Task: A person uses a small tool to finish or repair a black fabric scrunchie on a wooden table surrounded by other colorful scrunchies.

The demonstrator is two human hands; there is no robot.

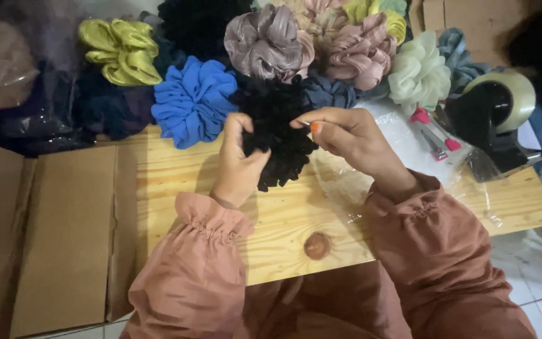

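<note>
**Holding a black scrunchie over the bench**

Gripping a fluffy black fabric scrunchie (275, 135) w/ both hands, the person works just above the pale pine-wood bench (296, 216). Left hand (238, 164) sits at 9 o'clock of the scrunchie, grip closed on its left edge, fingers curled into the ruffles. Right hand (346, 135) is at 3 o'clock, thumb & forefinger pinched narrow on the upper right edge; orange nail polish shows on the thumb. Both arms wear loose rust-pink sleeves w/ gathered cuffs.

The scrunchie hangs between the hands, approx. centre of view, lower ruffles dropping toward the bench top; whether they touch the wood can't be told.

Beyond it, at 12 o'clock, a heap of other scrunchies: a bright blue chiffon one (192, 100) at 10 o'clock, just beside the held piece; an olive-yellow satin one (122, 50) further at 10; a mauve-grey satin one (268, 41) at 12; a dusty-pink satin one (359, 53) at 1; a pale mint-cream one (418, 75) at 2.

At 3 o'clock, a crinkled clear plastic bag (403, 150) lies on the bench under the right wrist, w/ a small pink-handled cutter (434, 132) on it. Farther at 2–3, a black tape dispenser w/ a roll of clear tape (497, 103). At 8 o'clock, a flat brown cardboard box (64, 251) sits beside the bench's left end.
</note>
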